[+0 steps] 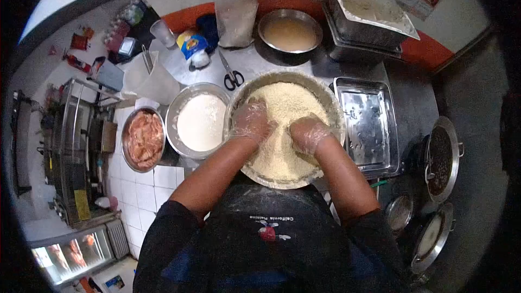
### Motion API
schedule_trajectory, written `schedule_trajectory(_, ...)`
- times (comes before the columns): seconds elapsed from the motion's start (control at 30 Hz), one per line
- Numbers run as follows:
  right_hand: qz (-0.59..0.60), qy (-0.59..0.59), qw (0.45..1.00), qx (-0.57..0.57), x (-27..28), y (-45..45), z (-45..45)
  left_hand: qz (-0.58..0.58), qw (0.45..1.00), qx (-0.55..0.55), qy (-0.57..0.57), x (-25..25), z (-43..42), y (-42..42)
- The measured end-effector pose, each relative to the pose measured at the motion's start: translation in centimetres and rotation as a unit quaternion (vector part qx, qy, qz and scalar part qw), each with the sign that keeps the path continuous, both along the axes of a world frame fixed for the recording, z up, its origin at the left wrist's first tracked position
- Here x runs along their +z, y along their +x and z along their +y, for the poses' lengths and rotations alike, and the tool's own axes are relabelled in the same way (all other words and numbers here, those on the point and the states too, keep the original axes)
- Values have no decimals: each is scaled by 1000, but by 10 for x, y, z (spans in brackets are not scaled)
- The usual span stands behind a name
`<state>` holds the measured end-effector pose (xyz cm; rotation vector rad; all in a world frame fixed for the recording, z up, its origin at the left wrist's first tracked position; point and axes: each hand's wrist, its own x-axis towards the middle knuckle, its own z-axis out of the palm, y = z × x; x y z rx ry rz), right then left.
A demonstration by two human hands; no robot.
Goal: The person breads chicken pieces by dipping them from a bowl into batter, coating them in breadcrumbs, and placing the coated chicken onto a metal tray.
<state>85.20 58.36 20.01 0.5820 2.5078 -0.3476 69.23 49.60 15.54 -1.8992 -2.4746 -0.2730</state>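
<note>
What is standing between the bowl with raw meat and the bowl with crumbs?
In the head view, a metal bowl of white mixture stands between them.

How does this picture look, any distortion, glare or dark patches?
In the head view, fisheye distortion bends the surroundings and the corners go black; there too, bright reflections mark the metal tray, the plastic gloves glint, and the black apron sinks into darkness toward the bottom.

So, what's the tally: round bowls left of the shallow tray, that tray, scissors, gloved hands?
Round bowls: 4 (meat bowl, white-mixture bowl, crumb bowl, tan-liquid bowl)
Shallow tray: 1
Scissors: 1
Gloved hands: 2 (left hand, right hand)
Total: 8
</note>
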Motion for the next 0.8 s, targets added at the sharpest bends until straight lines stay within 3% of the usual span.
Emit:
schedule_trajectory(0.13, 56, -59, 984, -155, 37, 37, -20, -108, 977, 37, -178, 11, 24, -4)
schedule_trajectory(0.2, 308, -58, 930, -195, 32, 67, -35, -165, 973, -1, -159, 8, 25, -7)
schedule_trajectory(0.23, 309, -53, 928, -201, 31, 73, -41, -225, 964, -33, -140, 8, 26, -8)
schedule_trajectory(0.3, 439, -54, 862, -247, 29, 83, -49, -226, 964, -71, -119, 16, 28, -12)
schedule_trajectory(0.37, 450, -51, 843, -289, 22, 85, -52, -230, 962, -109, -101, 27, 27, -17)
schedule_trajectory(0.43, 496, -95, 788, -352, 16, 85, -50, -197, 965, -155, -83, 67, 20, -16)
schedule_trajectory(0.5, 484, -80, 795, -357, 5, 71, -44, -201, 962, -168, -74, 82, 18, -22)
schedule_trajectory(0.57, 504, -143, 750, -404, 4, 55, -47, -293, 927, -231, -51, 93, 15, -29)
schedule_trajectory(0.63, 521, -147, 759, -363, -28, 55, -36, -288, 924, -248, -41, 92, 14, -33)
schedule_trajectory(0.7, 498, -458, 634, -374, -33, 52, -34, -429, 866, -239, -94, 93, 12, -35)
schedule_trajectory(0.77, 495, -462, 613, -408, -28, 56, -43, -399, 876, -267, -46, 80, 10, -39)
schedule_trajectory(0.8, 502, -448, 607, -422, -27, 57, -47, -447, 858, -251, -40, 71, 8, -40)
